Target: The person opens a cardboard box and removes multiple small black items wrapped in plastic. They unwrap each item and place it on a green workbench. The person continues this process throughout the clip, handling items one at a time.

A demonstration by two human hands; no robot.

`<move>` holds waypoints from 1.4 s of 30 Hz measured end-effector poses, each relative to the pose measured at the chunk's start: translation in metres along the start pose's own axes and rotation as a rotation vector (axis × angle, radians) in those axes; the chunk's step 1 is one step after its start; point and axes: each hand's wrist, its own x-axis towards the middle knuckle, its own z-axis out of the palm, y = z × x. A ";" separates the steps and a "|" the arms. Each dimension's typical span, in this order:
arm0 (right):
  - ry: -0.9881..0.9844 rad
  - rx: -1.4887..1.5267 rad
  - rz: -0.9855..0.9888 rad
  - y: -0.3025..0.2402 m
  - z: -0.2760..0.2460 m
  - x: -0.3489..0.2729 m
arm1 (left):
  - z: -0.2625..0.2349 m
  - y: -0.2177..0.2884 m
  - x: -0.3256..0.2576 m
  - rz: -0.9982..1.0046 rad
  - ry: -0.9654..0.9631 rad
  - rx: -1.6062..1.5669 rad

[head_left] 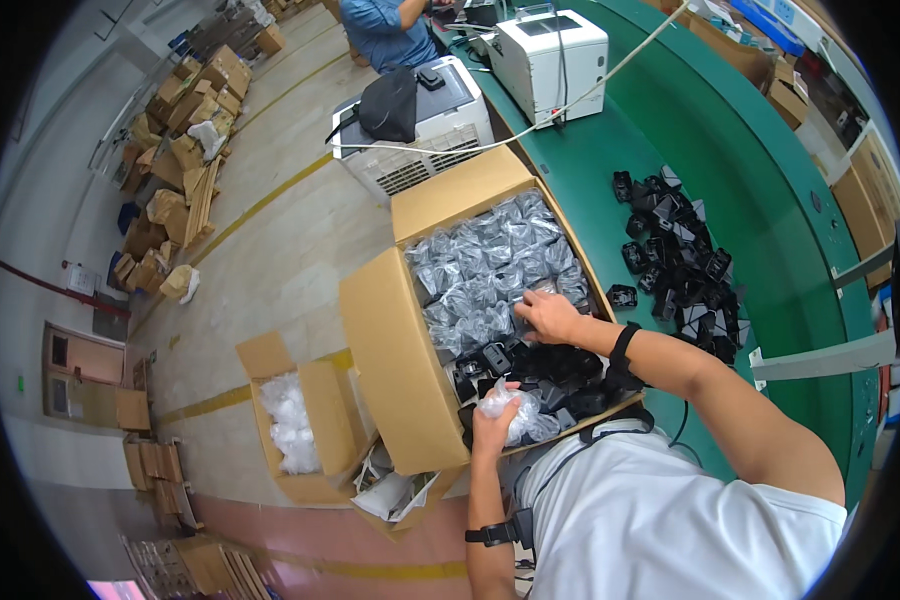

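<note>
A large open cardboard box (pixel 385 365) stands before me. Its far part is packed with rows of black parts in clear plastic bags (pixel 485 250); its near part has loose black plastic parts (pixel 545 370) without bags. My left hand (pixel 492 425) is closed round a bunch of clear plastic bags (pixel 520 412) above the box's near edge. Inside the box, where bagged and loose parts meet, is my right hand (pixel 550 315). Its fingers are bent together and point down among the pieces; whatever lies between the fingertips is hidden.
On the green workbench (pixel 560 165) to the right lies a heap of black parts (pixel 680 260). A white machine (pixel 550 65) stands farther back. A smaller carton (pixel 330 415) with white bags is at left. A co-worker in a blue shirt (pixel 385 35) sits at the far end.
</note>
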 end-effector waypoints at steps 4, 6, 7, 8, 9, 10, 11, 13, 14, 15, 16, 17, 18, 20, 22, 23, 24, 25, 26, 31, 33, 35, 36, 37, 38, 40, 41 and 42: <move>0.157 -0.177 -0.162 -0.009 0.014 0.014 | -0.004 -0.002 -0.008 -0.055 0.029 -0.091; 0.116 -0.126 -0.248 -0.005 0.008 0.018 | -0.006 -0.002 -0.010 -0.051 0.050 -0.101; 0.200 -0.009 -0.273 -0.005 0.000 0.018 | -0.006 0.001 -0.012 -0.051 0.065 -0.112; 0.240 0.057 -0.242 -0.003 -0.007 0.017 | -0.008 0.003 -0.012 -0.051 0.081 -0.122; 0.273 0.121 -0.209 0.002 -0.015 0.013 | -0.008 0.002 -0.013 -0.052 0.097 -0.143; 0.305 0.186 -0.177 0.004 -0.023 0.011 | -0.009 0.000 -0.014 -0.053 0.114 -0.163; 0.392 0.380 -0.172 0.005 -0.033 0.013 | -0.009 -0.002 -0.015 -0.053 0.130 -0.185; 0.322 0.838 0.120 0.014 -0.050 0.012 | -0.008 -0.009 -0.011 -0.059 0.154 -0.225; 0.215 1.019 0.263 0.021 -0.058 0.012 | -0.008 -0.013 -0.011 -0.058 0.169 -0.244; 0.156 1.042 0.262 0.019 -0.065 0.016 | -0.008 -0.014 -0.010 -0.067 0.189 -0.248; 0.132 0.872 0.205 0.016 -0.071 0.018 | -0.009 -0.016 -0.010 -0.076 0.210 -0.252; 0.109 0.701 0.146 0.014 -0.080 0.017 | -0.010 -0.018 -0.011 -0.084 0.231 -0.257; 0.086 0.529 0.092 0.009 -0.090 0.017 | -0.010 -0.017 -0.011 -0.089 0.229 -0.255; -0.057 0.252 -0.010 0.008 -0.083 0.019 | -0.008 -0.015 -0.011 -0.096 0.226 -0.252; -0.385 -0.123 -0.141 0.009 -0.061 0.018 | -0.009 -0.015 -0.010 -0.102 0.210 -0.309; -0.476 -0.160 -0.126 0.003 -0.051 0.017 | -0.011 -0.017 -0.010 -0.105 0.205 -0.336; -0.485 -0.198 -0.178 -0.001 -0.039 0.020 | -0.013 -0.019 -0.011 -0.119 0.202 -0.342; -0.490 -0.238 -0.232 -0.004 -0.022 0.027 | -0.016 -0.022 -0.011 -0.128 0.200 -0.348; -0.494 -0.277 -0.271 -0.002 -0.005 0.032 | -0.017 -0.024 -0.008 -0.141 0.184 -0.350; -0.664 0.026 0.149 -0.009 0.006 0.059 | -0.024 -0.024 -0.011 -0.184 0.084 -0.347; -0.640 0.005 0.190 -0.013 0.010 0.057 | -0.025 -0.018 -0.016 -0.236 0.068 -0.343; -0.664 0.007 0.245 -0.026 0.001 0.062 | -0.025 -0.011 -0.021 -0.229 0.018 -0.205; -0.671 -0.005 0.246 -0.025 0.006 0.062 | -0.025 -0.008 -0.021 -0.230 -0.022 -0.132; -0.677 -0.017 0.252 -0.021 0.015 0.064 | -0.032 -0.008 -0.016 -0.181 -0.161 0.072; -0.683 -0.028 0.260 -0.016 0.024 0.065 | -0.032 -0.009 -0.014 -0.109 -0.236 0.188; -0.630 0.051 0.231 0.001 0.038 0.060 | -0.024 0.009 -0.009 0.042 -0.383 0.411; -0.601 0.090 0.218 0.009 0.043 0.056 | -0.019 0.022 -0.011 0.108 -0.468 0.365; -0.551 0.171 0.190 0.007 0.036 0.053 | -0.019 0.034 -0.015 0.118 -0.526 0.385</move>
